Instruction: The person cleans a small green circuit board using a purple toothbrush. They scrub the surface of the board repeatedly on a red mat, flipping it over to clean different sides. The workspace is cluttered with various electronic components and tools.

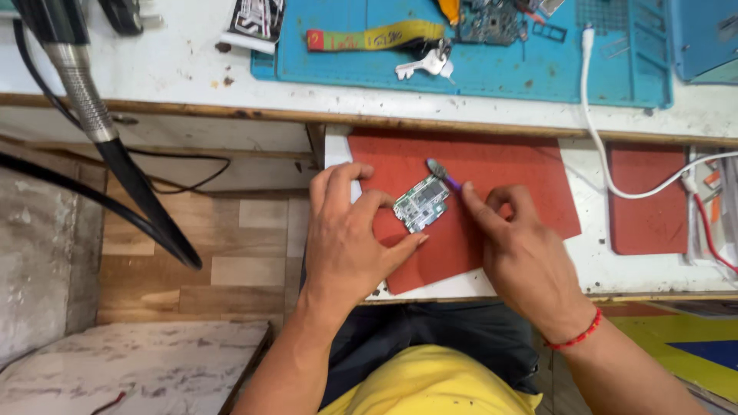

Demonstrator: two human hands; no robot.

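A small green circuit board (421, 204) lies on a red mat (500, 177) on a pull-out shelf. My left hand (350, 238) steadies the board, with index finger and thumb at its left edge. My right hand (515, 246) pinches a small tool with a purple handle and a grey rounded tip (441, 170), which sits just above the board's upper right corner. A red thread bracelet (576, 336) is on my right wrist.
Above the shelf is a white bench with a blue work mat (553, 69) holding a yellow-red strap (369, 37), keys (424, 63) and another circuit board (492, 21). A white cable (600, 146) runs right. A black hose (115, 161) hangs left.
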